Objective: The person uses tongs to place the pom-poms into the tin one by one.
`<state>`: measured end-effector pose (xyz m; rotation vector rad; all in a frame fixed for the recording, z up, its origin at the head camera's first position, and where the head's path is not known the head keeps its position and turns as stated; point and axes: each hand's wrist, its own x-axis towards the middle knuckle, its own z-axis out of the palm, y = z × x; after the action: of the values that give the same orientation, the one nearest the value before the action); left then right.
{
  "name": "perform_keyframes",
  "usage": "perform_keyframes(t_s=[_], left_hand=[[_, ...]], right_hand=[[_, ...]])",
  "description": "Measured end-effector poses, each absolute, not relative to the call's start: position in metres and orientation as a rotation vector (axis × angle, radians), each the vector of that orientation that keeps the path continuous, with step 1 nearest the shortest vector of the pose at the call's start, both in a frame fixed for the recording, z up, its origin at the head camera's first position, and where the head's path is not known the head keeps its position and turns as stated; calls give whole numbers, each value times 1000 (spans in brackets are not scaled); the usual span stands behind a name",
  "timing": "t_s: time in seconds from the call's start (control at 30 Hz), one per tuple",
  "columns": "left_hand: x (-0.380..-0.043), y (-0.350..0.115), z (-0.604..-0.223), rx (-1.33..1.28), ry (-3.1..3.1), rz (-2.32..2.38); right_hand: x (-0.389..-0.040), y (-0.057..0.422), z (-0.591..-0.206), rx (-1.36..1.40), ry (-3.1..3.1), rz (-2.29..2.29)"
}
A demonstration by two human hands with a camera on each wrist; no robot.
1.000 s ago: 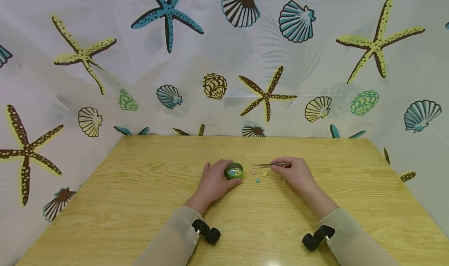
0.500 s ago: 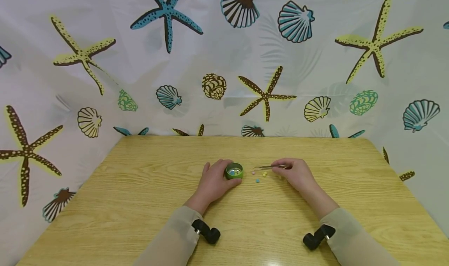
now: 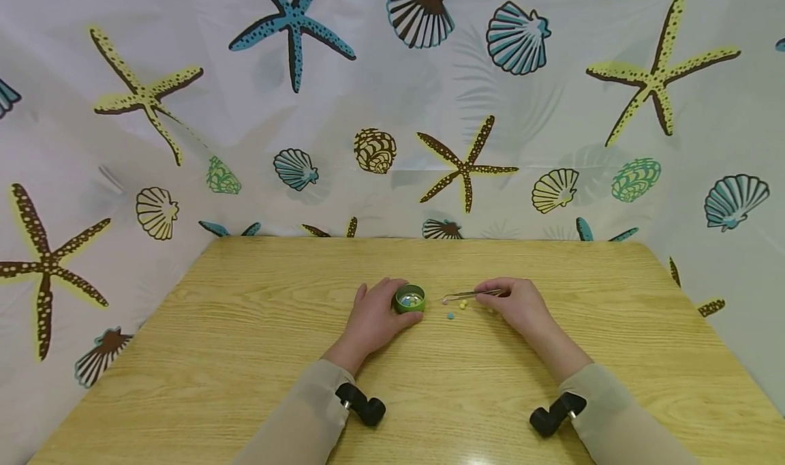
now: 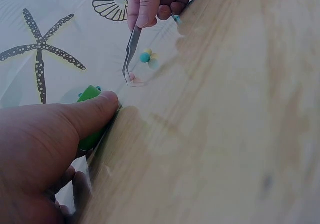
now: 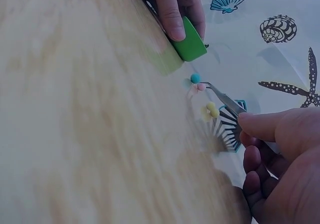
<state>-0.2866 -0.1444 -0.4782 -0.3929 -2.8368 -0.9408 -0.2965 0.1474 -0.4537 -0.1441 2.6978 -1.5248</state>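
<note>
My left hand (image 3: 378, 317) curls its fingers and thumb around a small round green tin (image 3: 410, 299) on the table; blue and yellow bits show inside. Between thumb and fingers, my right hand (image 3: 516, 304) pinches metal tweezers (image 5: 226, 99) with bent tips pointing left. Those tips are at a pink bead (image 5: 201, 87); whether they grip it I cannot tell. Close by lie a blue bead (image 3: 450, 316) and yellow beads (image 5: 212, 109), just right of the tin. In the left wrist view, the thumb presses the green tin's side.
The wooden table (image 3: 276, 281) stretches around both hands. Behind it hangs a white cloth (image 3: 392, 199) printed with starfish and shells. Each sleeved forearm carries a black wrist mount (image 3: 366, 410).
The tweezers' tips have come down slightly onto the pink bead, with my right hand shifting a little. My left hand and the tin have stayed in place.
</note>
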Motion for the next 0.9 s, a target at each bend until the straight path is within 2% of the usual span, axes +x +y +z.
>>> perform_keyframes(t_s=[0.9], left_hand=[[-286,-143,-477,-387,-2848,-929]], right_hand=[[-299,151,-458,-168,2690,-1509]])
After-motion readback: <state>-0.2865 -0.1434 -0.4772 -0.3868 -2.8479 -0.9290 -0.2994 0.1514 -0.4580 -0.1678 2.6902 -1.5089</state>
